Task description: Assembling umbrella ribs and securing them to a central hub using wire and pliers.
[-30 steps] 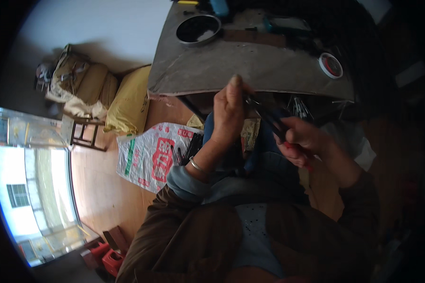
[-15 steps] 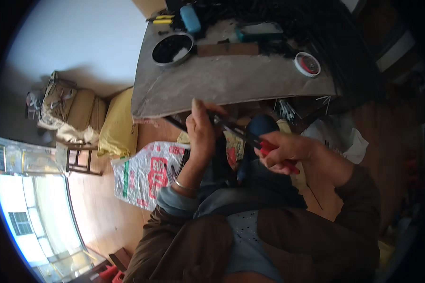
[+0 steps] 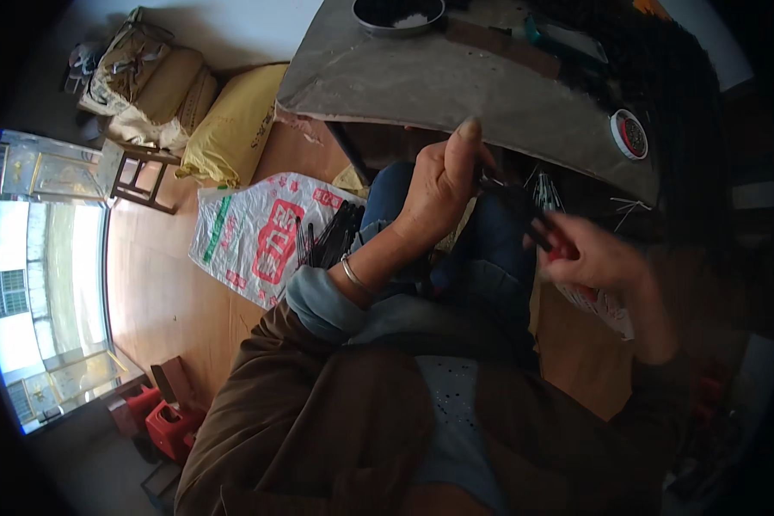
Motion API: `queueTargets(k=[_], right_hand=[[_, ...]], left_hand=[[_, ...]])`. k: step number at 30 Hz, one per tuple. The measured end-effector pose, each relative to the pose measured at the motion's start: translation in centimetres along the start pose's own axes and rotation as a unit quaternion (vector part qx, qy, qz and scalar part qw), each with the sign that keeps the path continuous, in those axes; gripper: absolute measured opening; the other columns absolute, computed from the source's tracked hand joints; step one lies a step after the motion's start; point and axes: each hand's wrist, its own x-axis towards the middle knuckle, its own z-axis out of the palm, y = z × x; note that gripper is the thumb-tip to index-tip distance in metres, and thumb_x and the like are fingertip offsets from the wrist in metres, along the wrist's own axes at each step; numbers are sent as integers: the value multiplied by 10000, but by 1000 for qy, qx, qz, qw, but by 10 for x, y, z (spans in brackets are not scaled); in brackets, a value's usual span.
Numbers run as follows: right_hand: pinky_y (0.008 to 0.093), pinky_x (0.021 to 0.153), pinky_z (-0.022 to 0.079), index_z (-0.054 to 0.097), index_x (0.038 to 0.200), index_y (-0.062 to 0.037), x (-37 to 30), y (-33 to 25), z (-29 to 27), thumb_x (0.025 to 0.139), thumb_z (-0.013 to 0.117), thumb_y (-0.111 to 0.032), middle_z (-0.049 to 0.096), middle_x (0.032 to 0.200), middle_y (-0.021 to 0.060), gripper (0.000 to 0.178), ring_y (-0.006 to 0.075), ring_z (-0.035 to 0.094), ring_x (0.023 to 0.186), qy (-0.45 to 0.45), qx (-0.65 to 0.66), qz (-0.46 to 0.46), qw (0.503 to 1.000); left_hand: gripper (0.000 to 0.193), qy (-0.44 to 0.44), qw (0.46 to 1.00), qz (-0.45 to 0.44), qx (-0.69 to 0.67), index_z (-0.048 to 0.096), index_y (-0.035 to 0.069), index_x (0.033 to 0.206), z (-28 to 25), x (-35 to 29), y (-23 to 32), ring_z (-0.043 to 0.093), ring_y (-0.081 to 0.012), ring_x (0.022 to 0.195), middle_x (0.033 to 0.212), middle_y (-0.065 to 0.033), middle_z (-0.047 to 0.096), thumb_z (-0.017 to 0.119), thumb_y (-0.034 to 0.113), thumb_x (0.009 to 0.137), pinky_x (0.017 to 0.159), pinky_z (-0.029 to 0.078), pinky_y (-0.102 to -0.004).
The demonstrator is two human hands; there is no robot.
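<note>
The grey table (image 3: 456, 82) spreads just beyond both hands, its near edge above the raised thumb of the left one. On it, far past the left hand, sits a dark round bowl (image 3: 398, 12); past the right hand, near the table's edge, lies a small round red-rimmed tin (image 3: 629, 134). On the wooden floor to the left of the left hand lies a white woven sack with red and green print (image 3: 258, 232), and further out in that direction a yellow sack (image 3: 232, 125) leans beside tan bags (image 3: 146, 86). Against the white sack's edge, just below and left of the left wrist, rests a bundle of thin dark rods (image 3: 331, 236). The left hand (image 3: 443, 185) is closed, thumb up, pinching a thin dark strip (image 3: 512, 193) that runs across to the right hand (image 3: 598, 258). The right hand, blurred, is wrapped around a red-handled tool (image 3: 552, 243), whose dark tip meets the strip between the two hands, over the lap.
</note>
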Motion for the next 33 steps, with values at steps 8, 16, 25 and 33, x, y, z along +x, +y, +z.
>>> queueTargets(k=[8,16,25,33], right_hand=[[248,432,478,549,969,3,7,33,19,920,611,-301,597,642,79,314,130,565,458,-35,281,-74,956],[273,730,478,526,1134,4,20,8,22,798,651,-64,633,909,49,365,130,606,807,162,-134,-83,974],[244,589,480,548,1111,7,25,13,27,954,539,-143,635,804,50,217,110,620,669,80,79,-34,993],[238,596,493,499,1188,30,15,-7,26,974,499,-169,633,808,72,292,117,617,644,-17,182,-10,983]], left_hand=[[717,-31,999,-7,-28,623,-19,731,-6,2,1,488,-101,571,575,-33,512,322,586,971,542,385,-249],[723,-2,1000,-18,-4,639,18,767,-12,2,-1,438,-83,512,575,-10,496,248,585,984,486,323,-241],[733,-20,999,-36,-36,633,21,773,-16,10,-5,422,-72,486,572,-8,491,246,611,971,451,297,-229],[722,-55,995,-68,-50,604,22,808,-21,11,-1,399,-71,475,564,-5,469,267,646,949,449,284,-231]])
